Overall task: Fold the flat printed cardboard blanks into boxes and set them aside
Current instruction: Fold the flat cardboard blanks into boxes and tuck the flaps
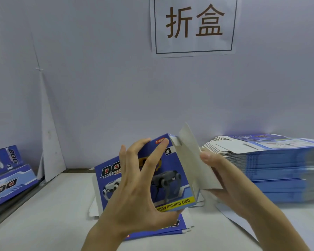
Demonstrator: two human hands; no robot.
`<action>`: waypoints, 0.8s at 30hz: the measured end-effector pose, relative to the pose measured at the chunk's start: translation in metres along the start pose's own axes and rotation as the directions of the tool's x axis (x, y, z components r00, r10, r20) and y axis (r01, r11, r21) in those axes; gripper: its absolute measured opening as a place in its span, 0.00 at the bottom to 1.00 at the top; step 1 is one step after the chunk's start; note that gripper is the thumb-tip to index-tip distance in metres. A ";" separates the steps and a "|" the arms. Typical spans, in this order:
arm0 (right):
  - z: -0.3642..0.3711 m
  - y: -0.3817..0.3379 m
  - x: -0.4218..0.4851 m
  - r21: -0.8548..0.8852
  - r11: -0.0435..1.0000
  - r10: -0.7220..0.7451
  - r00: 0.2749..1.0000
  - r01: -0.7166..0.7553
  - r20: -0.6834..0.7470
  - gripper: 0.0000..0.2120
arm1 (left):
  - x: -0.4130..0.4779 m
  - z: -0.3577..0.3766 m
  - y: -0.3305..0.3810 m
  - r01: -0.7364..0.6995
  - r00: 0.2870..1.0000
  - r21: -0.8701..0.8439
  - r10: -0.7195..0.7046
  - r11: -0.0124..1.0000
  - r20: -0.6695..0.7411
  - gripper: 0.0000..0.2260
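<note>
Blue glossy card, grey-white on the unprinted side: the box (163,176) is half erected and held up over the bench (49,220), between the two hands. The left hand (134,189) spans its printed front, fingers (153,156) spread wide with the tips on the top edge and the thumb under the lower edge by the yellow strip. The right hand (223,176) is closed on the pale end flap (190,151), which stands open and tilted at the box's right end.

I judge the box light and thin-walled, stiff along its panels but ready to buckle if squeezed mid-face. The print looks smooth, so probably a little slippery. Edges and corners, where the creases stiffen it, are the safer places to hold. The flap should hinge easily on its score line and may crease if pushed off that line.

Beneath the box lies another blank (163,230), flat on the bench. To the right sits a tall stack (279,171) of blanks, edges layered blue and white, just beside the right hand. At far left are finished boxes (9,176), oblong and sharp-cornered, leaning together. A white sign (194,26) with brown characters hangs on the pale wall behind.
</note>
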State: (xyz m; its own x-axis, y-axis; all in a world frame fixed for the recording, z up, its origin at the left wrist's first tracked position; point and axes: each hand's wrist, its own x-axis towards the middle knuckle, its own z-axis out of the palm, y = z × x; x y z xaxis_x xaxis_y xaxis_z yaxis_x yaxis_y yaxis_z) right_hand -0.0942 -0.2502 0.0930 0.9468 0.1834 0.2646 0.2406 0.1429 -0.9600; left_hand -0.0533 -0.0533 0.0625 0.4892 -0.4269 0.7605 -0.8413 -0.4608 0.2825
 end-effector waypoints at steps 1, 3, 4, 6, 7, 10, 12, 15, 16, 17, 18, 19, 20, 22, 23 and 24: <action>0.003 -0.001 0.001 -0.016 1.000 -0.023 0.999 0.022 -0.031 0.08 | 0.000 0.000 0.000 -0.005 1.000 -0.001 0.005 1.000 0.007 0.50; 0.001 0.003 0.005 -0.072 0.997 -0.034 0.981 0.020 -0.192 0.11 | 0.001 -0.001 -0.001 -0.004 1.000 0.018 0.004 1.000 0.014 0.50; -0.002 0.005 0.005 -0.120 0.993 -0.028 0.955 -0.008 -0.295 0.13 | 0.001 -0.002 -0.002 0.000 1.000 0.036 -0.001 0.999 0.011 0.50; -0.009 0.005 0.005 -0.144 0.989 -0.031 0.922 -0.028 -0.386 0.10 | 0.001 -0.007 -0.005 -0.008 1.000 0.101 0.010 0.995 -0.015 0.49; -0.014 0.005 0.005 -0.117 0.993 -0.023 0.930 -0.021 -0.368 0.09 | 0.001 -0.009 -0.006 -0.030 0.999 0.150 0.034 0.988 -0.027 0.48; -0.021 0.002 0.004 -0.054 0.998 -0.052 0.967 0.040 -0.250 0.10 | 0.001 -0.006 -0.008 -0.103 0.995 0.256 0.101 0.961 0.020 0.48; -0.018 0.002 0.003 -0.067 0.996 -0.078 0.980 0.067 -0.181 0.09 | 0.002 0.000 -0.009 -0.143 0.989 0.280 0.130 0.949 0.064 0.47; -0.014 0.004 0.005 -0.100 0.990 -0.123 0.953 0.099 -0.276 0.11 | 0.003 0.003 -0.010 -0.178 0.984 0.303 0.170 0.936 0.053 0.41; -0.014 0.005 0.005 -0.088 0.991 -0.123 0.940 0.100 -0.317 0.12 | 0.004 0.002 -0.010 -0.167 0.986 0.287 0.163 0.943 0.036 0.38; -0.012 0.004 0.005 -0.078 0.991 -0.128 0.932 0.108 -0.340 0.13 | 0.004 0.000 -0.010 -0.156 0.987 0.271 0.157 0.950 0.021 0.35; -0.010 0.004 0.005 -0.084 0.988 -0.148 0.928 0.127 -0.343 0.13 | 0.005 -0.002 -0.010 -0.149 0.988 0.259 0.152 0.954 0.009 0.33; -0.006 0.003 0.005 -0.111 0.981 -0.189 0.925 0.161 -0.329 0.13 | 0.006 -0.003 -0.010 -0.145 0.989 0.256 0.150 0.956 0.001 0.32; -0.001 0.003 0.005 -0.163 0.967 -0.238 0.921 0.195 -0.308 0.13 | 0.007 -0.003 -0.010 -0.147 0.988 0.263 0.154 0.954 -0.006 0.32; 0.010 0.006 0.007 -0.283 0.925 -0.320 0.920 0.252 -0.225 0.15 | 0.008 -0.002 -0.007 -0.145 0.987 0.293 0.159 0.945 -0.024 0.32; 0.017 0.010 0.009 -0.340 0.901 -0.344 0.921 0.269 -0.185 0.16 | 0.009 -0.002 -0.006 -0.140 0.987 0.308 0.158 0.941 -0.034 0.32; 0.024 0.015 0.010 -0.395 0.877 -0.360 0.920 0.276 -0.157 0.18 | 0.010 -0.002 -0.004 -0.134 0.986 0.321 0.157 0.938 -0.047 0.32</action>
State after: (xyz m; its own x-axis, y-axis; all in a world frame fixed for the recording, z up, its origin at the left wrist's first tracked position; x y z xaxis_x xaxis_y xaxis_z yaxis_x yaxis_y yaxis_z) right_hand -0.0865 -0.2234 0.0836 0.8176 -0.0360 0.5747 0.5564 -0.2079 -0.8045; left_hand -0.0455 -0.0541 0.0698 0.3396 -0.4567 0.8223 -0.7808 -0.6243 -0.0244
